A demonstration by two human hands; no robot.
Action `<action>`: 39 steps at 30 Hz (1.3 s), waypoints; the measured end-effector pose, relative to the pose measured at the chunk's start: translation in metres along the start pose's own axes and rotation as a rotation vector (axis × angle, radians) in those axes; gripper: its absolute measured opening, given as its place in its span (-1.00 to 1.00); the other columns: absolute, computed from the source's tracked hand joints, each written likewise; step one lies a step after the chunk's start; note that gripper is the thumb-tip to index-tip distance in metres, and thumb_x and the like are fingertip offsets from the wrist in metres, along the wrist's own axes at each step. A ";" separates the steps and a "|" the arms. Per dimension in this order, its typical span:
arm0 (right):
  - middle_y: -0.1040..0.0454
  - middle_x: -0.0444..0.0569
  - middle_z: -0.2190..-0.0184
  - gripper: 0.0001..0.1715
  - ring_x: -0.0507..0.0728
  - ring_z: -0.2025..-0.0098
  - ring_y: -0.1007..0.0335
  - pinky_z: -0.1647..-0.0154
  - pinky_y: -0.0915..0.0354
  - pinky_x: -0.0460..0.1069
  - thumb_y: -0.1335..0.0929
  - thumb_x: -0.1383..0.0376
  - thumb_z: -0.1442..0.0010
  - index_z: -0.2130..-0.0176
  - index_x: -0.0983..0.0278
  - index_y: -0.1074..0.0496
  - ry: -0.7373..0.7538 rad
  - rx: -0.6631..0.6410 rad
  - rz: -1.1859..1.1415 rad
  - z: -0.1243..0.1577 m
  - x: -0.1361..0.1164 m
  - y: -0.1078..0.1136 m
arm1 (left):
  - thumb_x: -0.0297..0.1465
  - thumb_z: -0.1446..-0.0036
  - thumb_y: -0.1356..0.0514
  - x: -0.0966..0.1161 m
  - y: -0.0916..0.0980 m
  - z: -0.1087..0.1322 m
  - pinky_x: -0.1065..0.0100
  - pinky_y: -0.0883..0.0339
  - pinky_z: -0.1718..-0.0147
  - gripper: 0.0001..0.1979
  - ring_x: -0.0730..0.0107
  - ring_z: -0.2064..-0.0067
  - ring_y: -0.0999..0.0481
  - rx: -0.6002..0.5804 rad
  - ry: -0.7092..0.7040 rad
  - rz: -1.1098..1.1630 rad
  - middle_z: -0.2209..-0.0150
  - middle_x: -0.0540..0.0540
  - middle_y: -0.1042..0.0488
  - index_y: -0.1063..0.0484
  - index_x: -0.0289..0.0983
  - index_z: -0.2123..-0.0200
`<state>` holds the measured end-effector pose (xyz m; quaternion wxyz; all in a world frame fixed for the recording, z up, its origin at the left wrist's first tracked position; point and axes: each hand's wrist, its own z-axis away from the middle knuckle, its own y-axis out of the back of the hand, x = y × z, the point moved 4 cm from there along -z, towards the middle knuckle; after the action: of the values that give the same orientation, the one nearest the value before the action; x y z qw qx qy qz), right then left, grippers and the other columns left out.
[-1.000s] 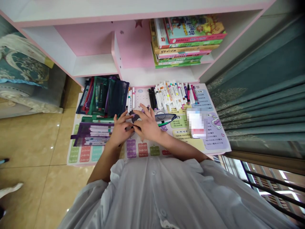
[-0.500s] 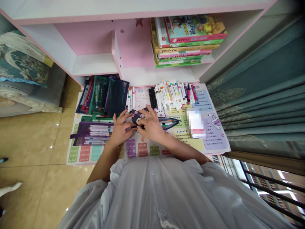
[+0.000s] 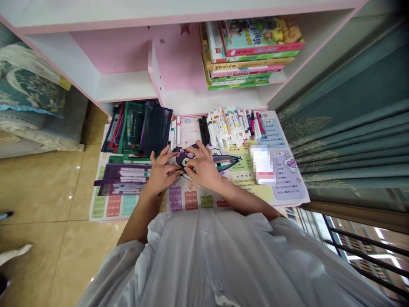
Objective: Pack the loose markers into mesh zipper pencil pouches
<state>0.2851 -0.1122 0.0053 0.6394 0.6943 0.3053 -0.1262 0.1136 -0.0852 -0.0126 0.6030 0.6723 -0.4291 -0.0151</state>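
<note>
A dark mesh zip pouch point(image 3: 234, 163) lies across the desk mat, its right end gaping, with a few markers point(image 3: 223, 163) showing inside. My left hand point(image 3: 162, 171) pinches the left end of the pouch between thumb and fingers. Close beside it, my right hand point(image 3: 203, 167) is closed on the pouch's near edge and covers its middle. What exactly lies between the fingertips is hidden. Left of my left hand rests a purple mesh pouch point(image 3: 110, 177) filled with white markers.
Several mesh pouches point(image 3: 156, 128) are piled at the back left. Loose white markers point(image 3: 226, 128) lie in a heap behind my right hand, beside black markers point(image 3: 203, 130). A blurred-out phone-like object point(image 3: 263, 164) sits at right. Books point(image 3: 252, 64) are stacked on the shelf.
Both hands stay at nearly the same place, with small finger movements at the pouch. The pouch's right end has shifted slightly, and the markers inside show differently.
</note>
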 end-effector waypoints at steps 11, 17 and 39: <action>-0.42 0.06 -0.21 -0.81 0.48 -0.44 0.08 -0.30 0.06 0.52 -0.36 0.30 -0.19 0.42 0.22 -0.56 -0.020 -0.015 -0.002 0.002 0.000 0.003 | -0.17 -0.17 -0.28 0.001 0.000 -0.001 -0.23 0.33 -0.35 -0.84 -0.06 -0.38 -0.18 -0.036 0.029 -0.009 -0.16 -0.06 -0.47 -0.64 -0.05 0.35; -0.40 0.06 -0.22 -0.81 0.49 -0.44 0.09 -0.31 0.09 0.54 -0.36 0.31 -0.18 0.43 0.23 -0.55 -0.020 -0.019 0.003 0.003 0.002 0.006 | -0.17 -0.17 -0.28 0.001 0.001 -0.001 -0.23 0.30 -0.35 -0.83 -0.05 -0.39 -0.17 -0.037 0.031 -0.016 -0.17 -0.08 -0.46 -0.64 -0.07 0.36; -0.42 0.06 -0.20 -0.81 0.47 -0.43 0.04 -0.31 0.08 0.54 -0.35 0.32 -0.16 0.44 0.23 -0.54 -0.050 0.026 0.009 0.008 0.010 0.010 | -0.15 -0.18 -0.27 -0.001 0.001 0.000 -0.22 0.31 -0.34 -0.81 -0.05 -0.38 -0.18 -0.028 0.043 -0.011 -0.17 -0.09 -0.45 -0.63 -0.08 0.38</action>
<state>0.3006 -0.1171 0.0060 0.6384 0.7004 0.2847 -0.1445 0.1125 -0.0842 -0.0126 0.6215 0.6664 -0.4118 -0.0100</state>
